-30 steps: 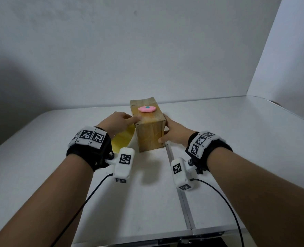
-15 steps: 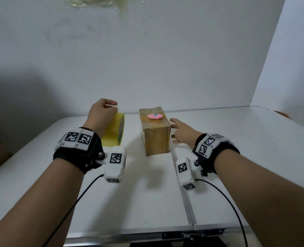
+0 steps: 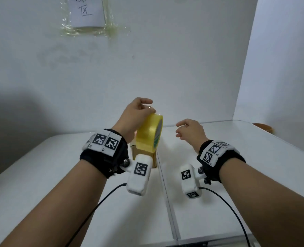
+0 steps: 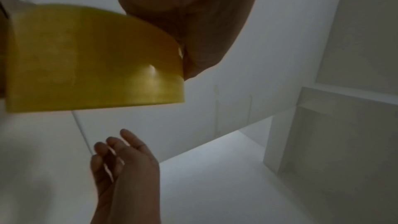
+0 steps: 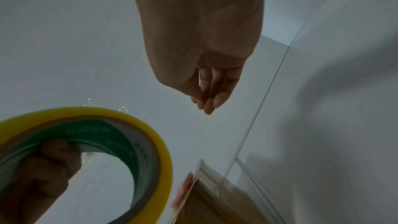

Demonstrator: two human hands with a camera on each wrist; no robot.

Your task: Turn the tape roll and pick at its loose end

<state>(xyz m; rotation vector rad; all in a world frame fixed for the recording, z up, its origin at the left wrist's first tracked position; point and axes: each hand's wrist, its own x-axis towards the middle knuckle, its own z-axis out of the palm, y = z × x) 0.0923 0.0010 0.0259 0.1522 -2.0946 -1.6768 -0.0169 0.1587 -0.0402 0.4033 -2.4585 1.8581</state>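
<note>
Aloft over the bench (image 3: 254, 175), the left hand (image 3: 133, 118) grips a yellow tape roll (image 3: 150, 135), its fingers (image 5: 43, 163) hooked through the core and curled round the roll's wall, as the right-wrist view shows. The roll stands on edge in the air, its green-printed inner ring facing right, directly above a brown box (image 5: 215, 198) that it partly hides in the head view. The right hand (image 3: 188, 130) hovers just beside the roll, apart from it, fingers loosely spread and holding nothing; from the left wrist it shows palm-side below the roll's yellow band. The roll looks light and rigid, a stiff cardboard core under smooth, glossy film that is likely slick on its outer face and tacky at any free end; no loose end can be made out here. Through the core, as it is now held, seems the surest hold, with the outer rim left free to turn. The box stands on the bench beside the seam (image 3: 167, 193) between two panels, wrapped in shiny tape, and appears closed; what it holds cannot be seen. A pink disc (image 5: 183, 188) lies on its top. A paper sign (image 3: 87, 13) under clear plastic hangs on the white wall behind, and a brown round object (image 3: 262, 127) sits at the bench's far right edge.
</note>
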